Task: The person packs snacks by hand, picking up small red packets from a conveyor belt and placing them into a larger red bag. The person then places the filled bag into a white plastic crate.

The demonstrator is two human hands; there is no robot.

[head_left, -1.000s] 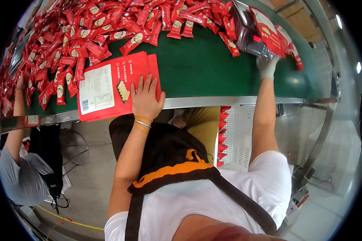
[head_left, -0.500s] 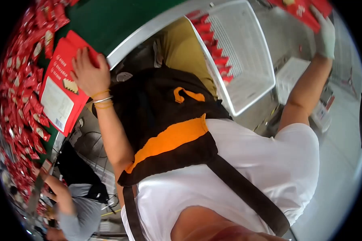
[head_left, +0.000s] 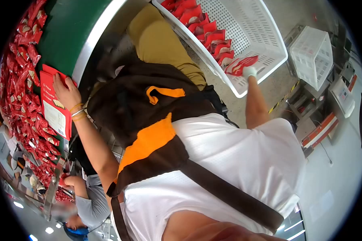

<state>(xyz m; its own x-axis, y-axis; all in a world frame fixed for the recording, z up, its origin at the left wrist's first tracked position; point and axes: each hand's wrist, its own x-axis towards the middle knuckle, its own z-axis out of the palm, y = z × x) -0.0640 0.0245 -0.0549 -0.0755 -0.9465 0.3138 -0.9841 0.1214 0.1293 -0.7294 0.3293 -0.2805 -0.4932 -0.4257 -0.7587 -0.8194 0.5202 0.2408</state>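
My left hand (head_left: 67,93), bare with a bracelet and yellow bands at the wrist, lies with fingers stretched over flat red printed pouches (head_left: 54,114) at the edge of the green table. The top pouch shows a white label and a barcode. My right hand (head_left: 249,72), in a white glove, is inside the near end of a white plastic basket (head_left: 275,44). It grips a red pouch (head_left: 241,65), which leans beside a row of upright red pouches (head_left: 214,37). The glove's fingertips are partly hidden by the pouch.
Small red packets (head_left: 26,100) are heaped along the green table (head_left: 70,34). A co-worker in a grey shirt (head_left: 90,203) is at the lower left. Another white basket (head_left: 311,56) sits on equipment at the right, near a scale-like device (head_left: 342,96).
My right hand has come down from the upper right into the basket with the red pouch. The view has shifted. My left hand stays on the pouches on the table.
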